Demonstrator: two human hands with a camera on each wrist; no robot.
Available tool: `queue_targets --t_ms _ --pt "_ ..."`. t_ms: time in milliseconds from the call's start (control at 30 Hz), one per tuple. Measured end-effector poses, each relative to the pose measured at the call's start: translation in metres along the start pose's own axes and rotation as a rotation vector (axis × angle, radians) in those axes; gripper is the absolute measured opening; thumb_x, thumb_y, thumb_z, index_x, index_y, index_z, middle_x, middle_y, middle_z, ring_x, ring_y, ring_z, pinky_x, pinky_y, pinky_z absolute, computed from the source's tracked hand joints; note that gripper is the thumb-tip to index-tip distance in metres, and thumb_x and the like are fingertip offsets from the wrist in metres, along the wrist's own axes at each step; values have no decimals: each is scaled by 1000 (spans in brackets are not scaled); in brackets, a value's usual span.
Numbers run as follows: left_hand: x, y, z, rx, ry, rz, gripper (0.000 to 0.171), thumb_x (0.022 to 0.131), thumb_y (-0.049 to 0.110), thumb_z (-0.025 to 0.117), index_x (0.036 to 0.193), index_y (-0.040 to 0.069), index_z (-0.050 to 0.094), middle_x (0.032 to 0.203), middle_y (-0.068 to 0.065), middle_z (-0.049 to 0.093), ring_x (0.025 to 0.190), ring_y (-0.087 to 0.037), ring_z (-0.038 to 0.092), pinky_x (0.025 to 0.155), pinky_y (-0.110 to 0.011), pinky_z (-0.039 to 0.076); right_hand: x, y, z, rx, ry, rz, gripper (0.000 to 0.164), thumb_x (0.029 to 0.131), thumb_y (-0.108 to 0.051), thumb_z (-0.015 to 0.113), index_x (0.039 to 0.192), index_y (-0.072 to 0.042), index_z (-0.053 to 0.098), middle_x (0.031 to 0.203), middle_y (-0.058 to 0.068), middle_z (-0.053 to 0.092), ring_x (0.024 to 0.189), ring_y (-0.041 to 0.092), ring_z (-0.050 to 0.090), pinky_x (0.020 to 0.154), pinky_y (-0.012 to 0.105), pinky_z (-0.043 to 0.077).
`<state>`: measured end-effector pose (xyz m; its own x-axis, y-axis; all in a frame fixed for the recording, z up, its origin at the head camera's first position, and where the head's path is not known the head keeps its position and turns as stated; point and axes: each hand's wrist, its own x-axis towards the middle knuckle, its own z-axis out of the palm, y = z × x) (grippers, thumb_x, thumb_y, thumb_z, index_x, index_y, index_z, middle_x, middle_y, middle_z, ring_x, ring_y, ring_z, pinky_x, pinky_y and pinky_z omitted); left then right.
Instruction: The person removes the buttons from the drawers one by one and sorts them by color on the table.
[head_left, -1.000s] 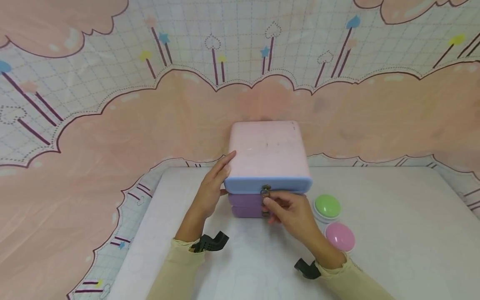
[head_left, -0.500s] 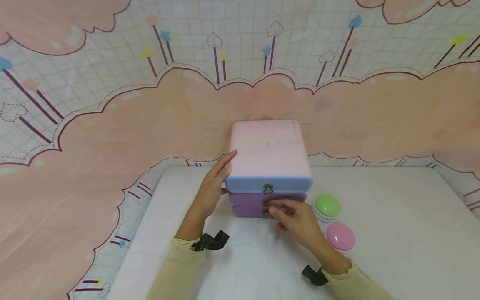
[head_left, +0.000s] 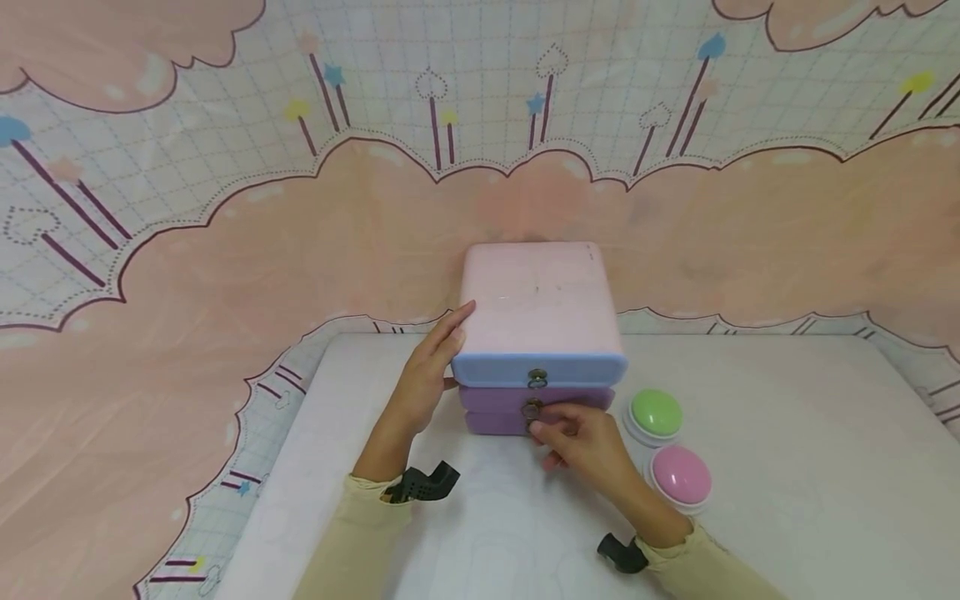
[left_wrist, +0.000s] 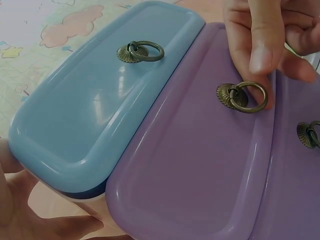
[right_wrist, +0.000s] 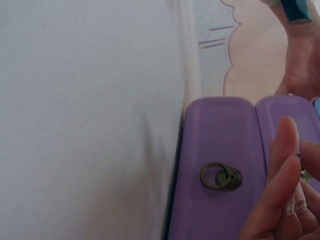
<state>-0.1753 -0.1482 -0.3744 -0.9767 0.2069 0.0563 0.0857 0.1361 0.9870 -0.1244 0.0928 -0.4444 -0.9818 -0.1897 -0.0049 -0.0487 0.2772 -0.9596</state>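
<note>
A small drawer box (head_left: 536, 296) has a pale pink body, a blue top drawer (head_left: 487, 370) and two purple drawers (left_wrist: 185, 145) below. Each drawer front carries a bronze ring pull. My left hand (head_left: 422, 375) lies against the box's left side, fingers straight along the upper edge and thumb lower down. At the middle drawer's ring pull (left_wrist: 250, 97) is my right hand (head_left: 588, 437), a fingertip behind the ring and the thumb just in front. In the right wrist view, the fingers mostly hide that ring, while the bottom ring pull (right_wrist: 220, 176) shows plainly.
A green dome-topped round object (head_left: 656, 413) and a pink one (head_left: 681, 475) stand on the white table (head_left: 787, 467), close to my right forearm. Behind the box hangs a patterned peach and white cloth (head_left: 375, 242). Each wrist bears a black camera mount.
My right hand has let go of the blue drawer's ring pull and moved down to the ring pull on the purple drawer beneath. The left hand stays against the box.
</note>
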Motion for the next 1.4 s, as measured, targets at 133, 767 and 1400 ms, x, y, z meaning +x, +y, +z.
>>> queue_targets --t_ms 133,767,1400 --pt "0 0 0 3 2 3 45 108 43 41 154 41 43 169 9 24 155 -28 25 105 -73 40 3 2 5 47 -3 -7 25 96 -17 72 109 4 72 82 17 76 53 22 70 54 38 60" --pt "-1 -1 -1 5 5 8 46 109 41 41 154 39 42 169 8 24 155 -29 26 104 -73 41 2 3 4 52 -7 -47 19 97 -14 69 101 4 73 86 21 75 52 16 68 55 40 60" --pt "0 1 0 5 -1 3 46 109 42 41 154 41 42 168 10 24 154 -28 27 104 -73 42 -2 2 2 -30 -47 -90 18 96 -15 71 96 3 75 86 19 77 54 18 70 48 23 47"
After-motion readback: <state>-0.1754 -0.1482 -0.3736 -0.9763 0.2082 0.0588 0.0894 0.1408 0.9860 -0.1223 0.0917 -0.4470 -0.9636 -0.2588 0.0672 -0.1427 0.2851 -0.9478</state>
